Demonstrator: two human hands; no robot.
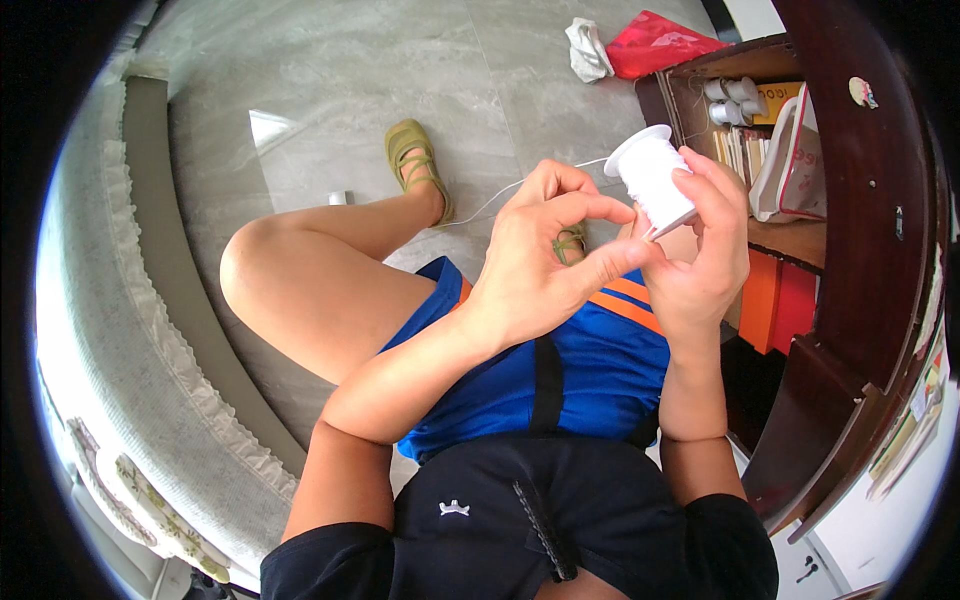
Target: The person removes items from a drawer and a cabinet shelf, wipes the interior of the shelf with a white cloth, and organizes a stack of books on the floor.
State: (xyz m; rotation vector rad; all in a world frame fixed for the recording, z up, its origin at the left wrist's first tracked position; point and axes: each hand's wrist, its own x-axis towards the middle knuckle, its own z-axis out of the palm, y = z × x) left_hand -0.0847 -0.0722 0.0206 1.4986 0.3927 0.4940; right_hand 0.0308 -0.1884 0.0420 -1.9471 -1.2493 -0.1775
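The right hand gripped the spool at about 2 o'clock; the left hand's thumb and forefinger were narrowed at its bottom edge, couldn't tell if holding anything. White cord trailed off the spool toward 8 o'clock, by the green shoe. Imo, steady spool, light fingertips, cord off that shoe worked best.

**Looking down from my head**

The left of two side-by-side fisheye cameras looks down past my black shirt at the lower edge. My left hand and right hand show near the lens, right of centre; the floor at upper left lies farther off. The pale cover at far left and dark cabinet at far right bend toward the rim.
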